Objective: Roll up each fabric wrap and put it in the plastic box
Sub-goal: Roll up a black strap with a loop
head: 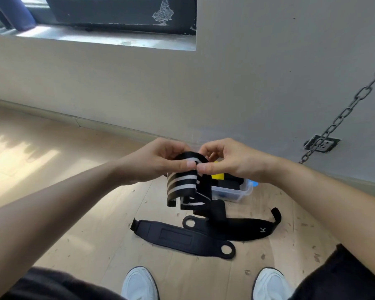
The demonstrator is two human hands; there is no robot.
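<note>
A black fabric wrap with white stripes [182, 185] hangs in the air between my hands, its top curled over and its tail dangling. My left hand [158, 163] pinches the curled top from the left, thumb on the front. My right hand [223, 161] pinches it from the right, thumb beside the left thumb. Behind and below the wrap, a clear plastic box [236, 192] sits on the floor with black and yellow items inside. Two flat black wraps [182, 237] [247, 228] with thumb loops lie on the wooden floor in front of the box.
A beige wall [268, 83] rises just behind the box, with a socket [322, 143] low at the right and a metal chain [344, 113] hanging across it. My white shoes [139, 284] [271, 284] stand at the near edge. Wooden floor stretches to the left.
</note>
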